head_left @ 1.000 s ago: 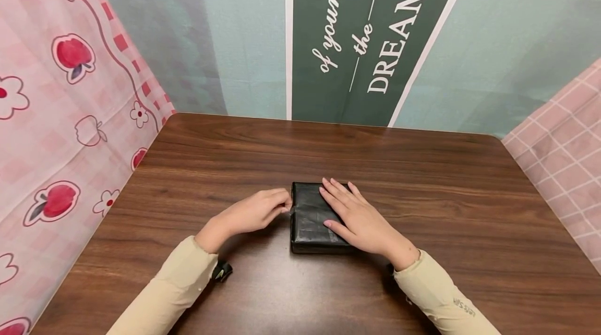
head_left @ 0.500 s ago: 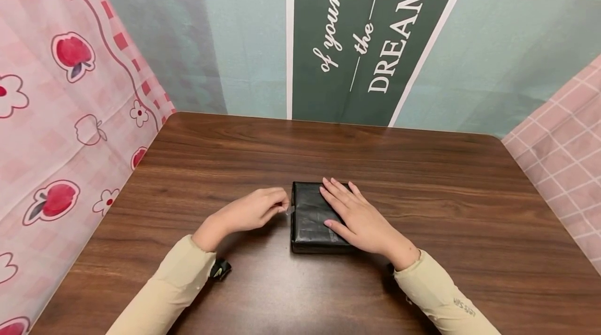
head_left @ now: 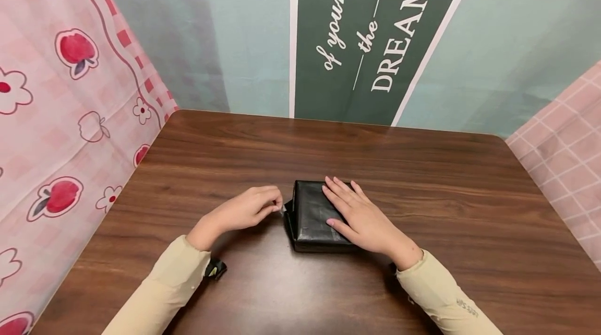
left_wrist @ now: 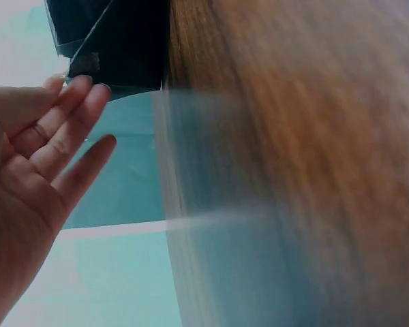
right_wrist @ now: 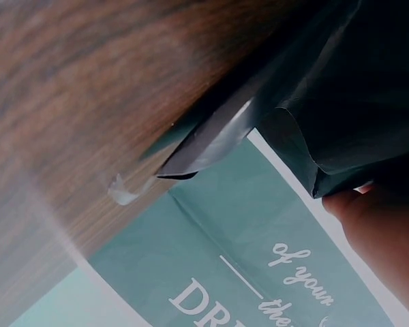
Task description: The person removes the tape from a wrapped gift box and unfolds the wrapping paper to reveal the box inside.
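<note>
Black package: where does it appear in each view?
Head: package just below center, under the right hand.
Left wrist: package at top left, cut off by the edge.
Right wrist: package at upper right, cut off.
Shared landmark: the wooden table.

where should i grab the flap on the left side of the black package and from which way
Probably best by the outer tip of the flap, coming from the person's left: it sticks out past that side of the black package, while the right hand rests on top.
</note>
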A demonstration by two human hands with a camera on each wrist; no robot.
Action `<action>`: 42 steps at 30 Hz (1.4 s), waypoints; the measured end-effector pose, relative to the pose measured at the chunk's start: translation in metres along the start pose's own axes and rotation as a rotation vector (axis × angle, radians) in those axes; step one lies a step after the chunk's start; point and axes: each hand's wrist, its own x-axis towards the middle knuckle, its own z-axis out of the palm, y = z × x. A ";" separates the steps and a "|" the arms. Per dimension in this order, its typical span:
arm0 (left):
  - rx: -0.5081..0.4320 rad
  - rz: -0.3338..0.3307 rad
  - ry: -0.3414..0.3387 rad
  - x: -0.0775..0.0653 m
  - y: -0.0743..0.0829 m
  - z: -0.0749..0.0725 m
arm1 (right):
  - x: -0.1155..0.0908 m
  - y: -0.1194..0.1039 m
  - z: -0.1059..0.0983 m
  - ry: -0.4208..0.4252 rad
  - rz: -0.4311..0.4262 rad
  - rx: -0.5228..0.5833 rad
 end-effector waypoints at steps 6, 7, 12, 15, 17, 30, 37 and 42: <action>0.086 -0.113 -0.084 -0.006 0.000 -0.007 | 0.000 0.001 0.000 0.008 -0.007 0.002; 0.096 -0.143 -0.104 -0.008 -0.001 -0.008 | 0.000 0.001 0.000 0.008 -0.006 0.005; 0.149 -0.266 -0.160 -0.014 -0.005 -0.012 | 0.000 0.001 -0.002 0.001 0.003 0.028; 0.177 -0.296 -0.160 -0.015 -0.006 -0.013 | 0.000 0.001 -0.002 0.003 0.003 0.037; 0.178 -0.301 -0.159 -0.016 -0.007 -0.013 | 0.000 0.001 -0.002 0.005 0.001 0.039; 0.251 -0.367 -0.005 -0.016 -0.007 -0.018 | 0.000 0.003 -0.004 0.015 -0.006 0.039; 0.227 -0.122 -0.021 0.023 0.037 -0.001 | -0.001 0.005 -0.005 0.017 0.006 0.116; 0.273 -0.139 -0.201 0.043 0.055 0.017 | -0.002 0.004 -0.009 0.043 0.031 0.224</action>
